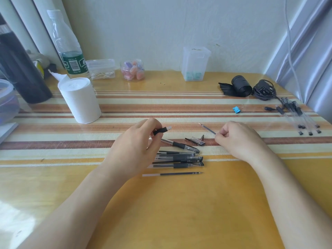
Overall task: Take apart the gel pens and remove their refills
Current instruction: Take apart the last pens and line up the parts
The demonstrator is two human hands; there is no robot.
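Head view: the left hand (136,142) grips a pen barrel (160,130) by its black rubber sleeve, fingers curled round it, open end pointing right. The right hand (237,139) pinches the rear end of a thin refill (208,128) between thumb and forefinger. The refill's tip points up and left, clear of the barrel. The two hands are well apart above the table (179,203).

A clear cap (195,141) and a small metal tip cone (202,137) lie on the table between the hands. A cluster of assembled gel pens (179,158) lies just below the left hand. One loose refill (172,174) lies nearer the person, beside that cluster. More clear pen parts (296,114) lie at the far right edge; it cannot be told whether they hold refills.

Step in hand, as judged: refill extraction on the current pen is complete.

The next move calls for setting the refill down, probably beside the loose one, and depositing the empty barrel. The next pen is then taken from the cluster. The cone is small and could easily roll away if knocked.
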